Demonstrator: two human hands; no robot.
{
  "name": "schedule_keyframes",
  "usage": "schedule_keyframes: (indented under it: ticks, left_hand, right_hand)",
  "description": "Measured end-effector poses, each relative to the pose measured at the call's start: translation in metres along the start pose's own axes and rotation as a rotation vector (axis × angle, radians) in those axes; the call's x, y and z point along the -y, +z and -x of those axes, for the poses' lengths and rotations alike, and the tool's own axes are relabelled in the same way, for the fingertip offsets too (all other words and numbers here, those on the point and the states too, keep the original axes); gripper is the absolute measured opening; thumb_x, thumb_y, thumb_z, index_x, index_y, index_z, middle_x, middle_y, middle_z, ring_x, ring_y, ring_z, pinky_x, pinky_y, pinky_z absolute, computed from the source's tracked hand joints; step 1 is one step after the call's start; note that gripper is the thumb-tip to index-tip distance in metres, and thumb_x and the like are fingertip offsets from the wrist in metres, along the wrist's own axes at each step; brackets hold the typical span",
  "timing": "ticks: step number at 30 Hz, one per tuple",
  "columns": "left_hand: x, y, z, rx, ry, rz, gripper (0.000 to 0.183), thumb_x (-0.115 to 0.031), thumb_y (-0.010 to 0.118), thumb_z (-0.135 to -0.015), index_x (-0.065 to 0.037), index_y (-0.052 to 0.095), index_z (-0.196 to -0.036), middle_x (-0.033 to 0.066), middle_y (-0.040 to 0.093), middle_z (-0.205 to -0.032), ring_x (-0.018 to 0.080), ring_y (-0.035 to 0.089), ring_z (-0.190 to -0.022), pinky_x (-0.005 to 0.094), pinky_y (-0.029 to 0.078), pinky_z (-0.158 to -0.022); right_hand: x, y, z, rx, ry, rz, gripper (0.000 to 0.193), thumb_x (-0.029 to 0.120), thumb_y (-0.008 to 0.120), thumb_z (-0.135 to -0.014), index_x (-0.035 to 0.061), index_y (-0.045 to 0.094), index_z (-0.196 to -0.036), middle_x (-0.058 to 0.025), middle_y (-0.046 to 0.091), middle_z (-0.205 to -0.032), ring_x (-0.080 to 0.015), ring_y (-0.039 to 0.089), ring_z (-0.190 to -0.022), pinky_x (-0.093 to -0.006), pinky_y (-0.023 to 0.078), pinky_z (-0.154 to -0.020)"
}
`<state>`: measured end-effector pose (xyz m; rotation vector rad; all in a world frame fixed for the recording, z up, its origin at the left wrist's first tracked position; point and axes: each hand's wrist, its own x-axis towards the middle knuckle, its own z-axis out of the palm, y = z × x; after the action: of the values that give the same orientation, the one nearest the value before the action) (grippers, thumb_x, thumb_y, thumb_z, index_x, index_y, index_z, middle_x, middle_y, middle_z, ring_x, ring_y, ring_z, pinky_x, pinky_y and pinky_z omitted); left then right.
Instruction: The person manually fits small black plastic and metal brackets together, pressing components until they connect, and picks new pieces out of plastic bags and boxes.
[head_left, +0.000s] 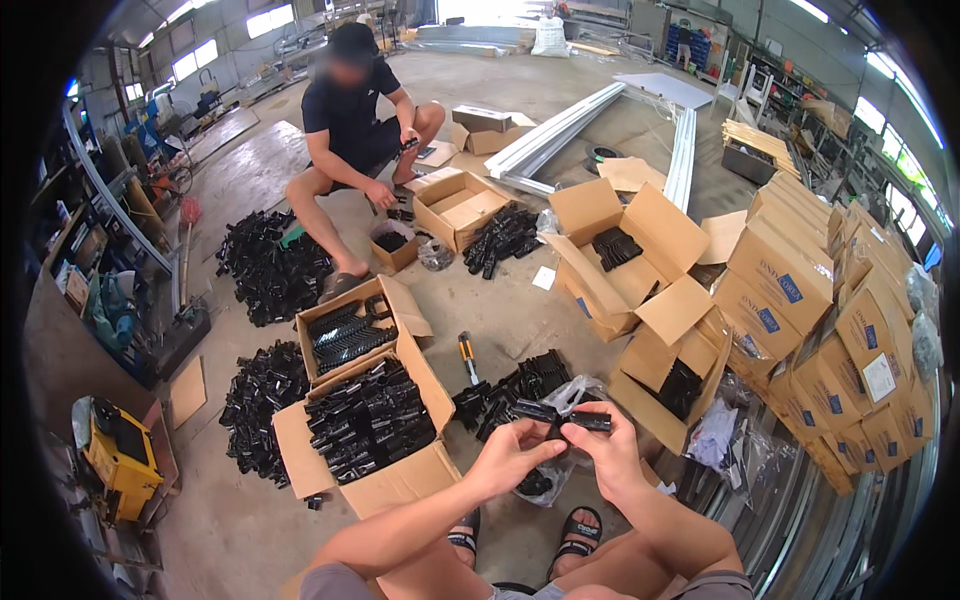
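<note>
At the far left a yellow machine (125, 455) sits near the wall, and to its right a near heap of black parts (262, 405) lies on the concrete floor (215, 475), with a far heap of black parts (272, 265) beyond it. Next come two open cardboard boxes, the front box (400, 482) and the back box (406, 298), both packed with black parts; behind them a co-worker (345, 125) sits low, handling small dark pieces. An orange-handled tool (467, 350) lies on the floor beside a group of black parts (538, 376). In front of the wearer's body, the left hand's (508, 460) fingers grasp a slim black piece (537, 410), while the right hand's (614, 460) fingers grip a second black piece (590, 421) just beside it; whether the two are joined I cannot tell. A clear plastic bag (577, 389) shows behind the hands. Farther right stand a lower open carton (648, 408) and an upper open carton (592, 305), each holding black parts, then stacked closed cartons (765, 290).
</note>
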<state>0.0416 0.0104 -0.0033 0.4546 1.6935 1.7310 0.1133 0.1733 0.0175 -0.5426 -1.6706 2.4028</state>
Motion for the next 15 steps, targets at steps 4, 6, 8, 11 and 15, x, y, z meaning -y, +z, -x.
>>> schedule_keyframes:
  ticks: [4,6,8,11,15]
  left_hand:
    - [0.002,0.001,-0.003,0.001,0.024,0.028,0.039,-0.018,0.072,-0.089,0.007,0.059,-0.117,0.0079,0.068,-0.107,0.0117,0.062,-0.097,0.0298,0.05,-0.088]
    - [0.003,0.003,-0.003,0.007,0.028,0.125,0.04,-0.017,0.072,-0.09,0.006,0.057,-0.119,0.0078,0.067,-0.109,0.0119,0.062,-0.098,0.0295,0.05,-0.088]
    - [0.0,0.003,-0.005,0.032,-0.013,0.115,0.041,-0.016,0.072,-0.09,0.006,0.055,-0.121,0.0079,0.066,-0.11,0.012,0.062,-0.098,0.0291,0.05,-0.087]
    - [-0.005,0.004,0.0,0.084,0.022,0.133,0.038,-0.014,0.072,-0.089,0.005,0.057,-0.118,0.0081,0.067,-0.109,0.0117,0.063,-0.097,0.0285,0.051,-0.087]
    - [-0.001,-0.001,-0.003,0.066,0.016,-0.143,0.032,-0.013,0.074,-0.086,0.005,0.064,-0.11,0.009,0.07,-0.1,0.0108,0.064,-0.091,0.0285,0.051,-0.083]
  right_hand:
    - [0.0,0.0,-0.003,0.0,0.039,-0.11,0.034,0.001,0.076,-0.081,-0.0006,0.057,-0.109,-0.0071,0.065,-0.097,-0.0124,0.065,-0.087,-0.0252,0.054,-0.077]
    - [-0.002,-0.002,-0.002,-0.017,0.005,-0.071,0.034,0.001,0.076,-0.081,-0.0005,0.057,-0.109,-0.0062,0.065,-0.095,-0.0118,0.065,-0.086,-0.0253,0.054,-0.077]
    - [-0.003,-0.007,-0.003,-0.029,0.001,-0.07,0.032,0.003,0.077,-0.081,0.0,0.058,-0.106,-0.0063,0.064,-0.096,-0.011,0.064,-0.084,-0.0248,0.053,-0.075]
    - [-0.004,-0.017,-0.003,-0.007,-0.04,0.051,0.029,0.006,0.079,-0.08,0.0,0.06,-0.102,-0.0065,0.064,-0.098,-0.0104,0.062,-0.083,-0.0246,0.052,-0.074]
    - [-0.002,-0.025,-0.009,0.143,-0.197,0.427,0.042,0.011,0.08,-0.079,-0.0031,0.061,-0.114,-0.0066,0.064,-0.1,-0.0105,0.061,-0.084,-0.0248,0.051,-0.073]
